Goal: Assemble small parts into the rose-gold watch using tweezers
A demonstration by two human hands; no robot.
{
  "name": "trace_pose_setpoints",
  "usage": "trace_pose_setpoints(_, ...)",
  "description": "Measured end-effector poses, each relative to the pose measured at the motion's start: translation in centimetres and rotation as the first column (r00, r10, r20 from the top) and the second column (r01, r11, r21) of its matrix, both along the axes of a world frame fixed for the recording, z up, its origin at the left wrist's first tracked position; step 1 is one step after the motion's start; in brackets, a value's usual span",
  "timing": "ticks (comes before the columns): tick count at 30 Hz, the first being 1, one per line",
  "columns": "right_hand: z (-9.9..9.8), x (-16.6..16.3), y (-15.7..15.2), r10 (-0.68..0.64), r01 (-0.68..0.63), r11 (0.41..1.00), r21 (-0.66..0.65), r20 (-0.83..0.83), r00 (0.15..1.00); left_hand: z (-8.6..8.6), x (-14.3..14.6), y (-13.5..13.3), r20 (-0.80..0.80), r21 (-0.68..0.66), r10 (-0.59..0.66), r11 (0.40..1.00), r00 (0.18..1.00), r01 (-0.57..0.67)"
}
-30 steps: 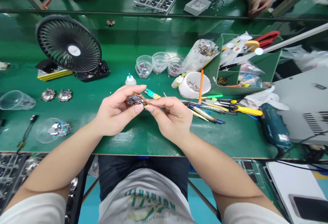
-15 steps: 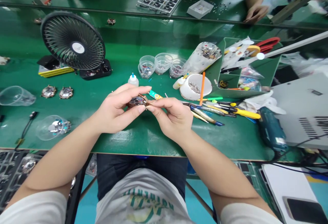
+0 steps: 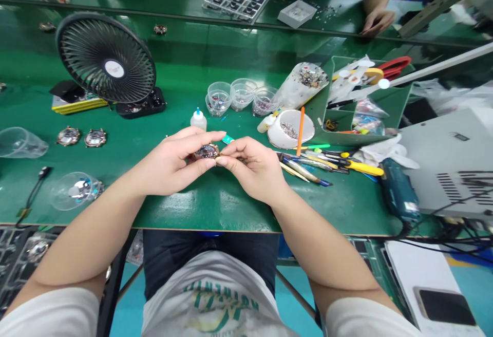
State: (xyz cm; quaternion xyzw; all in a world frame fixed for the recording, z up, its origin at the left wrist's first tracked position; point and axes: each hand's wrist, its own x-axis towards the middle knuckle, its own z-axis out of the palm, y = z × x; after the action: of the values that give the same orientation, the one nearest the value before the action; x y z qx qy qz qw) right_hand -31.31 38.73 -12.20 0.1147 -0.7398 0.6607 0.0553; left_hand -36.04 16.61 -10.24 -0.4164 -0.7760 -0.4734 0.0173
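Note:
My left hand [image 3: 175,160] holds a rose-gold watch head [image 3: 208,151] without a strap, gripped at its edge between thumb and fingers above the bench front. Pressed together, the thumb and index finger of my right hand [image 3: 254,167] meet the watch head's right side; the small part between those tips is too covered to make out. Behind the hands stands a small dropper bottle [image 3: 198,120] with a blue tip. A teal tube [image 3: 227,139] is partly hidden by the right fingers. Two more watch heads [image 3: 68,135] lie to the left.
A black fan [image 3: 106,64] stands at the back left. Plastic cups [image 3: 242,93] and a white bowl [image 3: 290,129] hold small parts. Brushes and hand tools [image 3: 308,167] lie on the right, beside a green organizer [image 3: 365,126]. Across the bench a co-worker's hand [image 3: 377,21] rests.
The view has shifted slightly. My right hand's fingers have curled and closed in nearer to the watch head's side. The left hand keeps its hold.

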Motion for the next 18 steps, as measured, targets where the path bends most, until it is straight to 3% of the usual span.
trace_pose_setpoints(3, -0.1, 0.1, -0.3, -0.025, 0.03, 0.994, -0.101, 0.055, 0.998, -0.8, 0.4, 0.7, 0.131, 0.15, 0.012, 0.988, 0.991, -0.032)
trace_pose_setpoints(7, -1.2, 0.7, -1.2, -0.143, 0.14, 0.984, -0.114, -0.023, 0.989, -2.3, 1.3, 2.3, 0.429, 0.386, 0.003, 0.903, 0.903, -0.186)
trace_pose_setpoints(12, -2.5, 1.0, -1.8, -0.155, 0.156, 0.988, -0.014, -0.188, 0.97, -3.5, 1.6, 2.8, 0.577, 0.375, 0.055, 0.869, 0.815, -0.324)
trace_pose_setpoints(18, -2.1, 0.7, -1.9, -0.143, 0.137, 0.975, -0.173, -0.026, 0.989, -3.9, 1.9, 2.6, 0.538, 0.438, -0.08, 0.877, 0.839, -0.197)
